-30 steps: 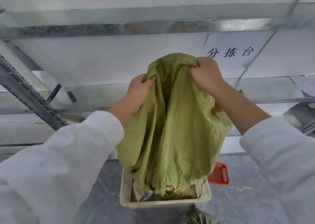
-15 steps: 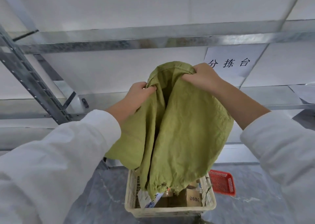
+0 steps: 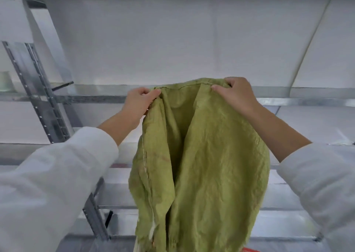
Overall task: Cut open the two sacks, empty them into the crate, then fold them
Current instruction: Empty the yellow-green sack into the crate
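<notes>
1. Green woven sack (image 3: 211,165) held aloft in front of a metal rack (image 3: 44,105), mouth down, its frayed open end hanging out of the bottom of the view.
2. The left hand (image 3: 138,102) pinches one top corner of the sack, thumb and fingers bunching the cloth. The right hand (image 3: 236,94) grips the other corner, fingers curled over the stitched edge.
3. A second ago the two hands were close together and the sack's top was crumpled between them. They have since drawn apart, and the stitched seam now runs nearly taut from one hand to the other.
4. The sack has also gone up. Its lower end was dipping into the crate a second ago. Half a second ago boxes and packets could be seen lying in the crate beneath it.
5. The crate is now out of sight below, and only a sliver of a red basket (image 3: 248,249) shows at the bottom edge.
6. The cloth hangs limp, with a deep fold down its middle and no bulge anywhere along it.
7. White sleeves (image 3: 48,184) frame the sack on both sides.
8. Judging by the slack cloth and the widened hold, this sack looks emptied, and the spread corners suit a last shake or the start of folding.
9. Whether this is the first sack or the second cannot be told from here.
</notes>
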`<state>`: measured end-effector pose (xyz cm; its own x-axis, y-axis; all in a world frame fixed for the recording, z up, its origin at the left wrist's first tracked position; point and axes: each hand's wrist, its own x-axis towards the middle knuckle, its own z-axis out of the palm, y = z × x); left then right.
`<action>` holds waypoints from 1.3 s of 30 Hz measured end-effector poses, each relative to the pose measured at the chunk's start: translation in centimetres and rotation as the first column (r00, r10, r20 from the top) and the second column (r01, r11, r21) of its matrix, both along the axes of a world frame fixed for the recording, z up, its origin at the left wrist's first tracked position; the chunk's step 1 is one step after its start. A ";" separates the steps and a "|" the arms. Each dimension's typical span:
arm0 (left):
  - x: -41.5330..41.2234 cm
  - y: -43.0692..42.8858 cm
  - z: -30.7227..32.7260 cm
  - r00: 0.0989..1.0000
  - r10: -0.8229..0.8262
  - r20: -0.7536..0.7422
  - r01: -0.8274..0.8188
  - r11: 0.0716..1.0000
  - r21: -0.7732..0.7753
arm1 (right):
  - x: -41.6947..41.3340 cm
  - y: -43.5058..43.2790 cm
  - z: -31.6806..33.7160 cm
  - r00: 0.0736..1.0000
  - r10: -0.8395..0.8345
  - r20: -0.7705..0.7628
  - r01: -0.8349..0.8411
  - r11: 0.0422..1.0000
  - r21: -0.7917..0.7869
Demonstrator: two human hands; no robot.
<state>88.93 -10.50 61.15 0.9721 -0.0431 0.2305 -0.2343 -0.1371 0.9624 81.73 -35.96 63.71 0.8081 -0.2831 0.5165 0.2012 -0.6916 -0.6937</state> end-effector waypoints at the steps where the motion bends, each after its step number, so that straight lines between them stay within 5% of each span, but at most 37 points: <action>1: -0.2 0.3 1.1 0.999 0.003 0.044 -0.002 1.000 -0.020 | -0.3 0.2 1.0 0.999 -0.003 0.049 0.003 1.000 0.002; 4: -1.4 0.3 2.2 0.990 -0.082 0.116 0.061 0.983 0.176 | -0.8 1.0 2.1 0.995 -0.001 0.096 0.003 1.000 -0.018; 7: -2.5 -0.7 -0.4 0.992 -0.122 -0.007 0.118 0.936 0.332 | -0.9 2.2 -0.1 0.990 0.036 -0.138 -0.055 0.989 -0.138; 10: -3.0 -1.6 -2.8 0.971 -0.160 -0.175 0.172 0.983 0.057 | -0.9 3.6 -3.6 0.960 0.067 -0.273 -0.120 0.975 -0.185; 13: -3.3 -2.1 -3.4 0.954 -0.186 -0.235 0.148 0.974 -0.170 | -1.3 5.4 -5.2 0.921 0.262 -0.288 -0.257 0.965 0.054; 16: -3.1 -2.6 -3.0 0.952 -0.178 -0.249 0.103 0.952 -0.288 | -1.5 6.8 -5.2 0.774 0.486 -0.405 -0.434 0.874 0.219; 18: -2.8 -2.7 -2.6 0.960 -0.107 -0.260 0.040 0.967 -0.252 | -1.2 7.7 -5.6 0.734 0.522 -0.433 -0.494 0.849 0.187; 23: -2.8 -2.3 -2.0 0.961 -0.091 -0.262 0.001 0.946 -0.325 | -0.5 8.4 -7.8 0.819 0.331 -0.469 -0.430 0.895 -0.119; 26: -2.6 -0.9 -2.5 0.988 -0.004 -0.153 0.002 1.000 -0.009 | -0.5 7.5 -7.2 0.839 0.326 -0.436 -0.426 0.892 -0.153; 28: -2.4 0.4 -2.6 0.992 0.042 0.115 -0.077 0.946 0.316 | -0.9 6.7 -6.1 0.790 0.382 -0.479 -0.510 0.843 -0.169; 31: -2.4 1.9 -1.7 0.895 -0.283 0.345 -0.026 0.738 0.674 | -1.5 6.0 -4.2 0.737 0.407 -0.539 -0.605 0.753 -0.259; 35: -2.6 2.7 -1.2 0.842 -0.524 0.127 0.107 0.392 0.914 | -2.5 6.0 -1.9 0.774 0.353 -0.526 -0.561 0.767 -0.311; 39: -1.2 3.9 -1.6 0.897 -0.377 0.230 0.043 0.592 0.805 | -3.2 5.0 -2.4 0.877 0.224 -0.425 -0.406 0.818 -0.407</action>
<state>87.72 -6.62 59.57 0.7694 -0.5560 0.3146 -0.6387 -0.6787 0.3626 78.48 -31.00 61.29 0.9562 0.2228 0.1897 0.2793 -0.8883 -0.3646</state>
